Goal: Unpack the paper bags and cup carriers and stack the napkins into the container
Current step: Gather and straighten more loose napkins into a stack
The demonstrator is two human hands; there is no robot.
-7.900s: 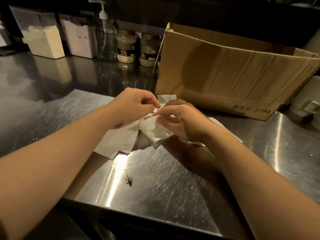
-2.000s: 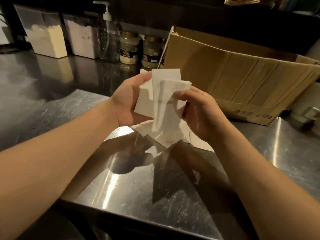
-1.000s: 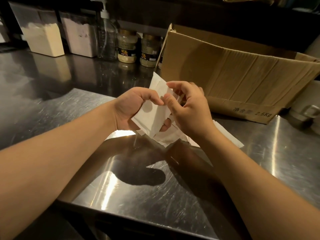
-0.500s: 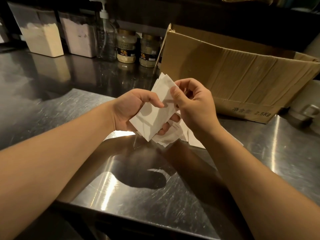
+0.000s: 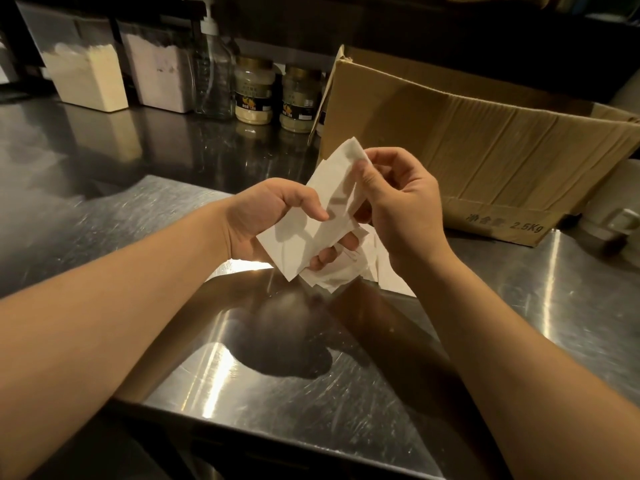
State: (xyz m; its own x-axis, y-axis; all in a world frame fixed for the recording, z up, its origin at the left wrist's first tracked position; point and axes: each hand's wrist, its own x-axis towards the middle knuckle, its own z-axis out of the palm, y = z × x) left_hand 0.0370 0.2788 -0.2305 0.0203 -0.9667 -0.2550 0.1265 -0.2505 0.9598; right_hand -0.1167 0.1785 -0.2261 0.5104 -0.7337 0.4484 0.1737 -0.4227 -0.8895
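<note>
The person's left hand (image 5: 266, 220) holds a small sheaf of white folded paper napkins (image 5: 311, 230) above the scratched stainless-steel counter (image 5: 311, 393). Its thumb lies across the top sheet and its fingers curl beneath; only two fingertips show under the lower edge. How many napkins the sheaf holds cannot be told, since the sheets overlap. The right hand (image 5: 401, 206) pinches the sheaf's upper corner between thumb and forefinger, its other fingers curled behind and mostly hidden. The sheaf's long axis runs diagonally, the lower end toward the person and to the left, the upper corner pointing away and to the right, at the brown corrugated cardboard box (image 5: 485, 150).

More loose white napkins (image 5: 346, 275) lie on the counter just below the hands, largely covered by them and by the right wrist. The box's right end runs out of view. Behind, in dim light, stand two clear powder-filled tubs (image 5: 121, 74), a clear pump bottle (image 5: 213, 71) and two gold-lidded jars (image 5: 277, 95); their labels seem unreadable.
</note>
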